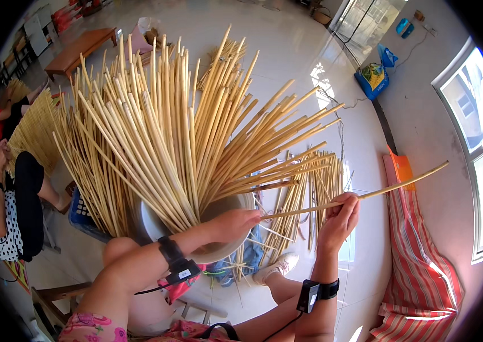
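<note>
Between my hands runs one long straw-coloured stalk [404, 183], slightly bent, rising toward the right. My left hand [235, 224] is closed on its left end. Farther along, my right hand [341, 219] grips the same stalk between fingers and thumb, and its free end sticks out past that hand. Just beyond my left hand stands a big fanned bundle of similar stalks [156, 131], their lower ends in a pale round bucket [227, 251]. More loose stalks [295, 208] lie on the floor beyond my right hand.
A blue plastic basket [84, 216] with stalks stands left of the bucket. At the far left another person [4, 211] sits holding a woven stalk mat [39, 134]. Red striped cloth [418, 268] lies along the right wall. A low wooden table [81, 50] stands farther back.
</note>
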A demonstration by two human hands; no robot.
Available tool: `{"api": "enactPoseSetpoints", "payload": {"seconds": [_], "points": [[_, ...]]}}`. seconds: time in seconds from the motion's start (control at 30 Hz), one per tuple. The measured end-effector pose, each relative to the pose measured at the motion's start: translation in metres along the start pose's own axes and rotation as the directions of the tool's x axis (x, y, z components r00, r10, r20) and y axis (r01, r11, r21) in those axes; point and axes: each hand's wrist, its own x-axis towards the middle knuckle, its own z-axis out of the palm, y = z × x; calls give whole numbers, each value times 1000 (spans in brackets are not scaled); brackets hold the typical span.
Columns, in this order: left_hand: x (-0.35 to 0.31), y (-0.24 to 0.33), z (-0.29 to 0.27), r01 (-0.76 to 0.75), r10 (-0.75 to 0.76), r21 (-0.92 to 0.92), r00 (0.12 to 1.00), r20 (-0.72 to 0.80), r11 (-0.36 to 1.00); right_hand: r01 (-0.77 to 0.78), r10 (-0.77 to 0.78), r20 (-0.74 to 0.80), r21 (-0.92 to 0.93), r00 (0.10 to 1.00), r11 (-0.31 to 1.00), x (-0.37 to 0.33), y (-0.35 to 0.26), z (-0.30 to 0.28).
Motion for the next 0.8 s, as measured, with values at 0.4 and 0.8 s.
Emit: {"api": "enactPoseSetpoints", "payload": {"seconds": [0.4, 0.8], "points": [[-6, -9, -38, 239, -158, -141, 889, 429, 961, -141, 146, -46, 109, 988, 984, 20, 23, -33], [3, 29, -31, 586, -534, -238, 807, 251, 774, -218, 169, 274, 160, 947, 963, -4, 31, -8]]}}
